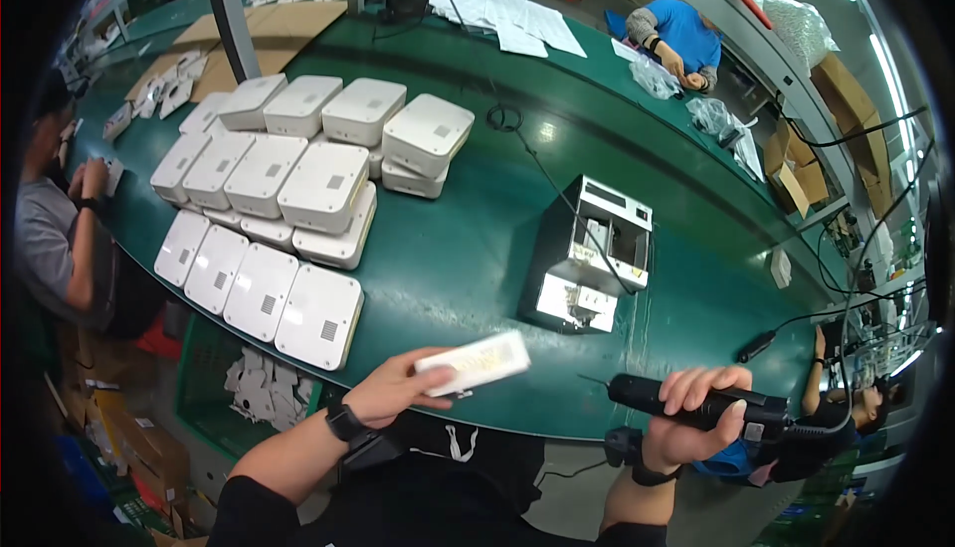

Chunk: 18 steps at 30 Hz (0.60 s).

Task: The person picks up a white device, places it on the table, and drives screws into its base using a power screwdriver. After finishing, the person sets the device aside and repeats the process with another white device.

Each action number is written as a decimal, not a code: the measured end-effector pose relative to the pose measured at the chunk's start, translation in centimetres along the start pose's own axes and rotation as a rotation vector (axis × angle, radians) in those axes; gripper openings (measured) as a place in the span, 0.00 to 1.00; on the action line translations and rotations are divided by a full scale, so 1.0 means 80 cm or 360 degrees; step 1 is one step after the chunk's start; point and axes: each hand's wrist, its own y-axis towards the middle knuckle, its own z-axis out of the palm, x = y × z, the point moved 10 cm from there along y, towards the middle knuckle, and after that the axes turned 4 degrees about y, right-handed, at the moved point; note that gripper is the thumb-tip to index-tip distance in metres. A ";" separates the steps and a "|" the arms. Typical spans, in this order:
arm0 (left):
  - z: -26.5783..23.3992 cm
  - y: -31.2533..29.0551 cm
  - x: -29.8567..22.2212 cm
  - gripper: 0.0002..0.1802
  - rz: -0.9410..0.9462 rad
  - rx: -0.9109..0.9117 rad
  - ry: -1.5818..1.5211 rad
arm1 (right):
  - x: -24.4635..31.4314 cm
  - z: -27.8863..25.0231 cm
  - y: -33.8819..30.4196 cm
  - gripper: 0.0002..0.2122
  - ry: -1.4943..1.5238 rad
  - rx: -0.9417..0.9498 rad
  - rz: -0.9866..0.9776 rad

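In my left hand (393, 388) is a white rectangular plastic housing (476, 362), pinched between thumb and fingers above the near edge of the green table. My right hand (701, 413) wraps round a black electric screwdriver (647, 395); its thin bit points left toward the housing, with a gap between them. A cable runs from the screwdriver's back end. Beyond my hands stands a black and silver boxy machine (592, 254), probably a screw feeder. Left of it, white square boxes with rounded corners (320, 316) lie in stacked rows.
A green crate (204, 373) with white parts sits below the table edge at left. A second black screwdriver (756, 346) lies at right. Cables hang over the table. Co-workers sit at left (60, 239), across the table (686, 45) and at far right. White sheets (507, 15) lie at the back.
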 end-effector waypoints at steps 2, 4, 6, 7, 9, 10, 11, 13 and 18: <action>-0.004 -0.004 -0.006 0.38 -0.0086 -0.0009 -0.0153 | -0.004 -0.039 -0.004 0.16 0.0007 -0.0097 0.0027; 0.001 -0.005 0.000 0.42 -0.0288 -0.0010 -0.0514 | -0.017 -0.081 -0.015 0.17 -0.0028 -0.0280 0.0124; -0.005 0.008 -0.002 0.45 -0.0267 -0.0065 -0.0494 | -0.026 -0.095 -0.026 0.16 -0.0060 -0.0286 0.0131; -0.010 0.019 -0.001 0.47 -0.0263 -0.0104 -0.0494 | -0.031 -0.102 -0.032 0.15 -0.0124 -0.0291 0.0146; -0.016 0.044 -0.006 0.50 -0.0234 -0.0159 -0.0477 | -0.041 -0.117 -0.045 0.14 -0.0154 -0.0290 0.0151; -0.013 0.066 -0.012 0.49 -0.0201 -0.0179 -0.0548 | -0.047 -0.127 -0.054 0.14 -0.0192 -0.0288 0.0172; -0.010 0.086 -0.021 0.48 -0.0164 -0.0207 -0.0618 | -0.053 -0.134 -0.062 0.13 -0.0221 -0.0283 0.0195; -0.009 0.134 -0.039 0.47 -0.0116 -0.0241 -0.0674 | -0.061 -0.141 -0.069 0.13 -0.0233 -0.0282 0.0213; -0.022 0.217 -0.142 0.34 0.0727 -0.0564 -0.0385 | -0.059 -0.138 -0.078 0.19 -0.0065 -0.0268 0.0195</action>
